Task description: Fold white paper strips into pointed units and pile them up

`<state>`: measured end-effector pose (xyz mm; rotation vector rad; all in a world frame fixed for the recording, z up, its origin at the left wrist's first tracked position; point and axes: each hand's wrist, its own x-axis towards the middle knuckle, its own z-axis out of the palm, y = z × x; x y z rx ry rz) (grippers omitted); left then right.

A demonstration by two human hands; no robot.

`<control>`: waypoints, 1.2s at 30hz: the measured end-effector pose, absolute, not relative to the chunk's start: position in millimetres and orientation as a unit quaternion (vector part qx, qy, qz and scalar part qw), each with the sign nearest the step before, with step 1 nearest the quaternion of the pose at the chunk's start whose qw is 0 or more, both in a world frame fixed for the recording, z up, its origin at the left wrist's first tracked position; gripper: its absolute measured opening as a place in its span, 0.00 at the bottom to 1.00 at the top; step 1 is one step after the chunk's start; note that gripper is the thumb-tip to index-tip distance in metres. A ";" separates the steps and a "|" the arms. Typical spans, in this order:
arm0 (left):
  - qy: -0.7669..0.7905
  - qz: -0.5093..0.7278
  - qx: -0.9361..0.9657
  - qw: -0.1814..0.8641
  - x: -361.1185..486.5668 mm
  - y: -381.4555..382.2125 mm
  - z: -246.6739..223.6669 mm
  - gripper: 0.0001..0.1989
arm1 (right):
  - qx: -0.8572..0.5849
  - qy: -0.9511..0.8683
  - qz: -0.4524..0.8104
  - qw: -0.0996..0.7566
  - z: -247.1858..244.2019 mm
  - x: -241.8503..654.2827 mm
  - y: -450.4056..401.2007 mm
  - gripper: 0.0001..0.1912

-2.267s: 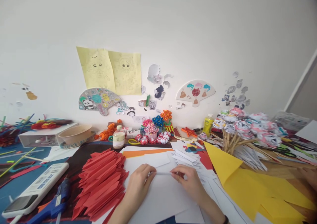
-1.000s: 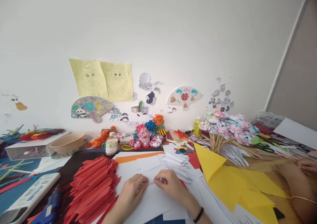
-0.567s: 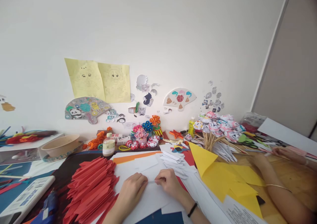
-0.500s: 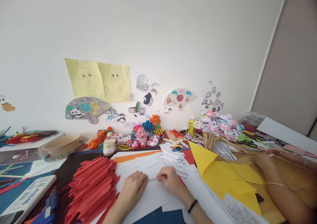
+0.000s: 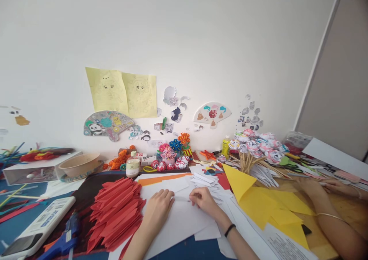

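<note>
A thin white paper strip (image 5: 181, 199) stretches between my two hands just above white sheets (image 5: 172, 225). My left hand (image 5: 160, 205), fingers bent and together, holds its left end. At the other end, my right hand (image 5: 202, 201) pinches the strip between thumb and fingertips. Behind my right hand lies a heap of folded white paper pieces (image 5: 202, 181). To the left of my left hand is a large pile of folded red paper pieces (image 5: 116, 214). White on white makes the strip's exact edges hard to see.
A blue glue gun (image 5: 66, 235) and a white power strip (image 5: 43, 223) lie at the left. Yellow sheets (image 5: 267, 206) spread to the right, beside a co-worker's arms (image 5: 324, 206). A bottle (image 5: 133, 165) and paper flowers (image 5: 257, 147) on sticks stand toward the wall.
The view has turned slightly left. My right hand has moved a little away from my left, widening the gap with the strip between them.
</note>
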<state>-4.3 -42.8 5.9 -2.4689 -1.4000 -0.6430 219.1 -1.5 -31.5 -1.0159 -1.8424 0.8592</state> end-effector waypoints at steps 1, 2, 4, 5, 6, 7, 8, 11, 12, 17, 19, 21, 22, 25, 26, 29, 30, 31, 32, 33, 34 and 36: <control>-0.474 -0.219 -0.844 0.123 -4.4 -43.2 6.8 0.06 | -0.402 -0.728 0.364 0.419 -32.5 219.1 -0.1 0.09; -0.469 -0.219 -0.845 0.135 -4.2 -43.7 7.5 0.06 | -0.396 -0.723 0.382 0.418 -33.3 219.1 1.2 0.11; -0.465 -0.219 -0.842 0.163 -2.8 -44.6 8.5 0.10 | -0.384 -0.717 0.409 0.414 -34.0 219.1 2.9 0.14; -0.464 -0.220 -0.840 0.175 -1.8 -44.9 8.8 0.13 | -0.378 -0.717 0.419 0.409 -33.8 219.1 3.1 0.15; -0.460 -0.220 -0.840 0.184 -0.8 -45.1 9.0 0.15 | -0.373 -0.717 0.429 0.404 -33.1 219.1 3.1 0.16; -0.455 -0.220 -0.842 0.189 0.3 -45.2 9.1 0.16 | -0.368 -0.715 0.439 0.399 -32.0 219.2 2.7 0.17; -0.446 -0.219 -0.847 0.190 1.5 -45.4 9.1 0.16 | -0.364 -0.713 0.451 0.395 -30.6 219.2 2.2 0.18; -0.411 -0.215 -0.866 0.187 4.8 -46.6 7.8 0.14 | -0.358 -0.708 0.471 0.385 -25.5 219.5 0.5 0.19; -0.402 -0.214 -0.871 0.186 5.6 -46.9 6.9 0.12 | -0.356 -0.710 0.474 0.380 -23.9 219.6 0.0 0.20; -0.398 -0.214 -0.873 0.185 4.9 -44.9 -1.0 0.04 | -0.339 -0.733 0.475 0.349 -21.6 218.2 -1.3 0.24; -0.411 -0.211 -0.867 0.186 3.7 -43.5 -3.2 0.03 | -0.339 -0.731 0.479 0.347 -22.7 216.3 -1.9 0.24; -0.427 -0.207 -0.860 0.187 3.6 -43.2 -3.8 0.04 | -0.346 -0.726 0.482 0.348 -23.3 214.0 -2.9 0.24; -0.435 -0.207 -0.856 0.187 4.1 -43.5 -3.7 0.05 | -0.349 -0.726 0.479 0.349 -23.2 213.0 -3.3 0.23; -0.449 -0.206 -0.849 0.188 6.6 -44.7 -3.2 0.09 | -0.357 -0.735 0.461 0.347 -21.7 211.4 -3.5 0.19; -0.449 -0.205 -0.849 0.187 7.5 -44.8 -3.3 0.10 | -0.361 -0.738 0.454 0.344 -21.1 211.3 -3.1 0.19; -0.445 -0.196 -0.854 0.182 9.4 -44.0 -4.4 0.08 | -0.378 -0.744 0.434 0.340 -20.0 211.6 -1.3 0.17; -0.446 -0.192 -0.855 0.180 10.0 -43.6 -4.8 0.08 | -0.381 -0.746 0.427 0.340 -19.9 211.7 -0.8 0.16; -0.449 -0.187 -0.855 0.179 10.7 -43.2 -5.0 0.07 | -0.383 -0.748 0.419 0.342 -19.9 211.6 -0.4 0.16; -0.452 -0.183 -0.855 0.177 11.4 -42.8 -5.1 0.06 | -0.384 -0.753 0.409 0.344 -20.1 211.5 -0.3 0.15; -0.455 -0.179 -0.854 0.177 12.3 -42.6 -5.2 0.06 | -0.384 -0.757 0.397 0.348 -20.3 211.4 -0.3 0.14; -0.458 -0.176 -0.853 0.176 13.1 -42.4 -5.2 0.07 | -0.385 -0.762 0.384 0.353 -20.5 211.4 -0.5 0.13; -0.461 -0.172 -0.853 0.176 14.1 -42.0 -5.4 0.08 | -0.388 -0.767 0.356 0.367 -20.9 211.9 -1.0 0.11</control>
